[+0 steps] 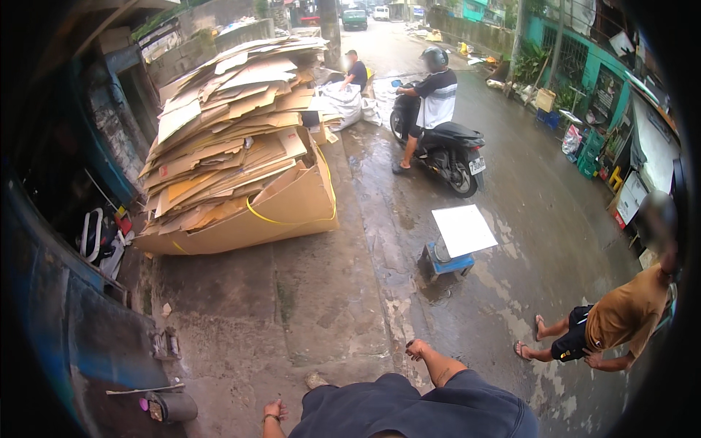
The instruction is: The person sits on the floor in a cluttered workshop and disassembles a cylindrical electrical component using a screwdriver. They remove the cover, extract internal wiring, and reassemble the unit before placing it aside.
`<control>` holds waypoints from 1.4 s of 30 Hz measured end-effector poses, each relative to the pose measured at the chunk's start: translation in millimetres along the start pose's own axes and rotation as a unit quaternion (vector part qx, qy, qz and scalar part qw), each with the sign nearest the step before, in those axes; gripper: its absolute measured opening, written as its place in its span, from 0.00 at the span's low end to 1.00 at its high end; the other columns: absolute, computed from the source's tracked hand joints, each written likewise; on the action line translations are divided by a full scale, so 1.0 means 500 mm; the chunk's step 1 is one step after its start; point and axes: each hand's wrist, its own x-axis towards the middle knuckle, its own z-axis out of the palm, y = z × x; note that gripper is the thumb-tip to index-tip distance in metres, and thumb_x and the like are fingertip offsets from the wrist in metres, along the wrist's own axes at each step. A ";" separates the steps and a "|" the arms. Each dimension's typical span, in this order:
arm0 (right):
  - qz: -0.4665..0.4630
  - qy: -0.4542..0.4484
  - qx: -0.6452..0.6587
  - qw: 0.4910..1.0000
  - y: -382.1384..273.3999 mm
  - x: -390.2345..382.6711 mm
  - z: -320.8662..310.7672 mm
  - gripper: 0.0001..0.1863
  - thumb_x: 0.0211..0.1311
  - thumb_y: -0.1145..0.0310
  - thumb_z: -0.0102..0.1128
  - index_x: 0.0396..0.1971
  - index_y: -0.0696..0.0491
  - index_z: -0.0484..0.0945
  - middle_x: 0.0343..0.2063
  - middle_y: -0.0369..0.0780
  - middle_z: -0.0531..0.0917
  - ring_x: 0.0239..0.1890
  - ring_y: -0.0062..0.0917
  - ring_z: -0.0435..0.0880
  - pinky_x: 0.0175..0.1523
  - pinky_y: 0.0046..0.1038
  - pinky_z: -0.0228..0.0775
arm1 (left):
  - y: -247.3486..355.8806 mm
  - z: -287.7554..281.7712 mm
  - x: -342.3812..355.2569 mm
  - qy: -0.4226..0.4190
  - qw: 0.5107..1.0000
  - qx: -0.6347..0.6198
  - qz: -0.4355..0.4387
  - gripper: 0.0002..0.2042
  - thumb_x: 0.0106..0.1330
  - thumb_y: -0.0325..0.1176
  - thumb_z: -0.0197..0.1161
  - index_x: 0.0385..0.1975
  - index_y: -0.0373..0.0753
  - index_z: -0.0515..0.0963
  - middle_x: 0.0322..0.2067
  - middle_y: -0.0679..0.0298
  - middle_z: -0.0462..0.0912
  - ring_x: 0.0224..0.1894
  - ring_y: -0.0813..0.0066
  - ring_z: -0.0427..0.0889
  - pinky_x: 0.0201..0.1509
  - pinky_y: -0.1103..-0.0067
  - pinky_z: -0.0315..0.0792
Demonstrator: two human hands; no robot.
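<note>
My left hand (274, 410) hangs low beside my dark shirt, over the concrete, with a band at its wrist. It holds nothing that I can see, and its fingers are loosely apart. Farther forward, my right hand (416, 350) reaches out over the wet ground with slack, slightly bent fingers and nothing visible in it. Nearest ahead of it stands a small blue stool (447, 264) with a white square board (465, 229) tilted on top. To the front left rises a tall stack of flattened cardboard (226, 124) in a big cardboard box (248, 226) with yellow strapping.
A helmeted person sits on a black motorcycle (453, 150) ahead. A person in a brown shirt (621, 310) stands at right. Another person (356, 73) sits by white sacks (342, 104). A dark bucket (175, 406) stands at lower left; crates (590, 153) line the right wall.
</note>
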 end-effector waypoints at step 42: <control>-0.131 -0.108 -0.020 0.985 -1.077 0.194 0.516 0.20 0.62 0.73 0.59 0.55 0.53 0.76 0.33 0.42 0.86 0.25 0.35 0.86 0.28 0.36 0.77 | 0.096 -0.627 0.235 0.096 0.984 -0.035 -0.149 0.18 0.70 0.44 0.58 0.53 0.41 0.76 0.41 0.64 0.85 0.39 0.66 0.84 0.39 0.62 0.78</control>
